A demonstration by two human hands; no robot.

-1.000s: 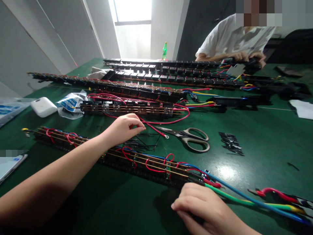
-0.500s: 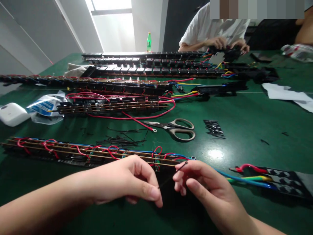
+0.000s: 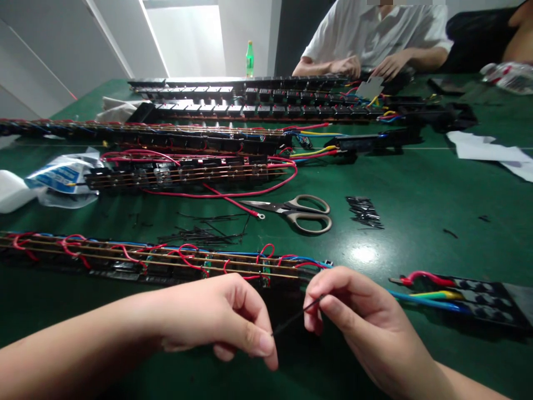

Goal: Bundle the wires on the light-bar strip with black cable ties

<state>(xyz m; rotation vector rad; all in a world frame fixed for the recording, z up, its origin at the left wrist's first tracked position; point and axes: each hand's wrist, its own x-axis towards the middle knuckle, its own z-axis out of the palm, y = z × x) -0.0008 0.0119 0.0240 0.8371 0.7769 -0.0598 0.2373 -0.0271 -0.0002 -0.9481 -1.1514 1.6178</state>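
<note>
A black cable tie [image 3: 296, 318] held between two hands above the green surface [image 3: 416, 222].

One end is pinched by thumb and forefinger of the left hand [image 3: 220, 319]; the other end is pinched by the fingertips of the right hand [image 3: 358, 319]. The tie slants upward to the right, just in front of a wired terminal strip [image 3: 158, 261]. Scissors [image 3: 297, 211] and loose ties [image 3: 204, 233] lie beyond.

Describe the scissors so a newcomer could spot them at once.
Start at the green table and look to its middle, just beyond the nearest wired strip. The scissors lie flat there, shut, blades pointing left, the only thing with grey looped handles.
</note>
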